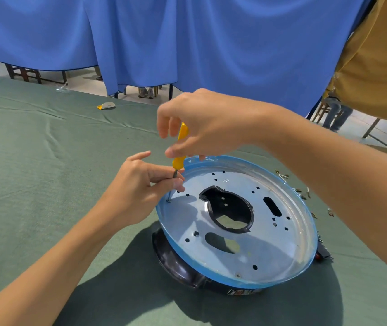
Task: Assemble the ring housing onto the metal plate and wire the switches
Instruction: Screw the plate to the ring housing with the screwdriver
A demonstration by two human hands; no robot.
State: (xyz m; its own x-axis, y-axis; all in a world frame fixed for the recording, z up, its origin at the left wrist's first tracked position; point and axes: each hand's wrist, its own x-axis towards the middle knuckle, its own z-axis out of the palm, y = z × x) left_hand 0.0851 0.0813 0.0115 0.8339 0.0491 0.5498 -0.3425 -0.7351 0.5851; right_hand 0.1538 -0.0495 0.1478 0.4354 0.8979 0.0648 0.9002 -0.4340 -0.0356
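Curtains of blue fabric hang across the far side, behind a table covered in wrinkled green cloth. On the near right part of that cloth rests the round silver metal plate with a blue-edged rim, tilted so that its far side sits higher, its face pierced by small holes, two oblong slots and a large central opening. Under it, showing at its near left edge and through the opening, is the black plastic ring housing. The right hand reaches in from the right, above the plate's far left rim, its fingers curled round the top of a yellow-handled screwdriver held nearly upright. The left hand, just left of the plate, pinches the tool's dark shaft between thumb and fingers, index finger lifted; the tip meets the plate's left edge. Small brass-coloured metal terminals lie scattered right of the plate. One small silver screw sits in the plate's near edge.
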